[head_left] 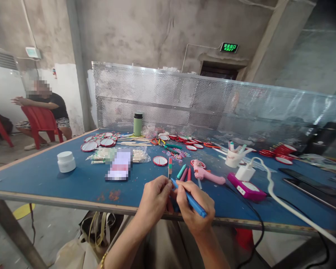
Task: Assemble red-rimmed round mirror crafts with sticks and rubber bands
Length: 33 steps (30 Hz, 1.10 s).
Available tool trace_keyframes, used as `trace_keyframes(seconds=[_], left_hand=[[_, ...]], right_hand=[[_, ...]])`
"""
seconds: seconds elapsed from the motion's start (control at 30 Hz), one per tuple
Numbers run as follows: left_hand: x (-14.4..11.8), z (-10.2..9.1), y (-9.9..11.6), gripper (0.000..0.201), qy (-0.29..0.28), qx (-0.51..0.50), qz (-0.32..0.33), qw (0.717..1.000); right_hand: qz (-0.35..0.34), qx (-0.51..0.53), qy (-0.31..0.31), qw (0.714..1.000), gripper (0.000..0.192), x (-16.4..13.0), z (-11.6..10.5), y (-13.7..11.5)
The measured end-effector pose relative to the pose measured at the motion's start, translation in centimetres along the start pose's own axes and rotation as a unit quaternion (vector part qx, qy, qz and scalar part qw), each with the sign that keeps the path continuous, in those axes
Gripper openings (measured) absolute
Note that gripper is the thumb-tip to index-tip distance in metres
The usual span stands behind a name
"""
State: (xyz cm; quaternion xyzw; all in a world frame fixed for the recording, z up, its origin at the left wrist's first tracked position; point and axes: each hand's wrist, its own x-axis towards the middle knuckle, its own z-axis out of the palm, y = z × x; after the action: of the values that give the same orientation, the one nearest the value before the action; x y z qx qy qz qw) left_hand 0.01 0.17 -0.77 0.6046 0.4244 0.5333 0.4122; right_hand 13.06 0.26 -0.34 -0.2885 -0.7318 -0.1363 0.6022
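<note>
Your left hand (154,200) pinches a thin painted stick (170,169) upright at the near edge of the blue surface (44,175). Your right hand (194,211) grips a blue marker (189,198), its tip meeting the stick's lower end. Loose markers (184,173) lie just beyond, at twelve o'clock, with a pink glue gun (205,172) at one o'clock. A white jar (66,161) stands at ten o'clock, a green bottle (137,124) at eleven. A white cable (282,203) runs off toward four o'clock. A person (47,106) sits on a red chair (39,119) far at ten o'clock.
</note>
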Motion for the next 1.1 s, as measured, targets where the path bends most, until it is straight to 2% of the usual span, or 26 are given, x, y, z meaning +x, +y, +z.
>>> trace_keyframes(seconds=[1.1], left_hand=[[-0.02,0.12,-0.06,0.03,-0.002,-0.012,0.0,1.0]], right_hand=[[0.004,0.019,-0.003,1.0,0.014,0.22,0.04,-0.05]])
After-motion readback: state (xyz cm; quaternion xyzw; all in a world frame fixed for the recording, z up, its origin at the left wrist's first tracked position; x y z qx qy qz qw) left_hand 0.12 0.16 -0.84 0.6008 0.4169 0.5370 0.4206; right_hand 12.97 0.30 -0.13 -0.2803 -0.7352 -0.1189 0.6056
